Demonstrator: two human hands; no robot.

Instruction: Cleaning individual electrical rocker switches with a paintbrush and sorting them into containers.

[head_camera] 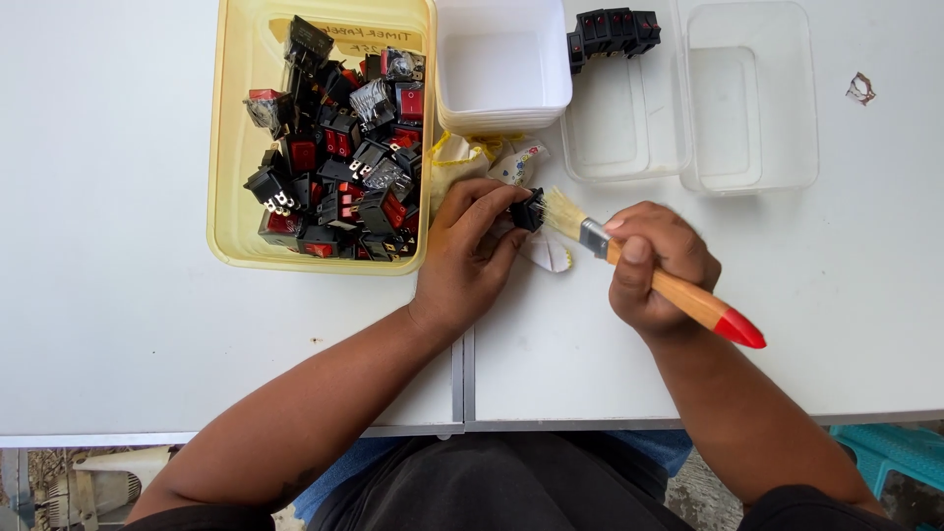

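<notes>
At the centre of the white table (147, 295), the left hand (470, 251) pinches a small black plastic rocker switch (528, 209) by its side walls, while the right hand (651, 264) is closed round a wooden-handled, red-tipped paintbrush (661, 283) whose bristles touch the switch from 3 o'clock. The switch looks light, rigid and smooth, best held by its flat sides, clear of the metal prongs. A yellow plastic tub of similar red-and-black switches (329, 147) sits at 10 o'clock.

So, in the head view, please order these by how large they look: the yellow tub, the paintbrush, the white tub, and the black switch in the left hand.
1. yellow tub, clearly largest
2. paintbrush and white tub: too alike to rank, since the brush is long but thin and the tub is cut off by the top edge
3. black switch pinched in the left hand, smallest
</notes>
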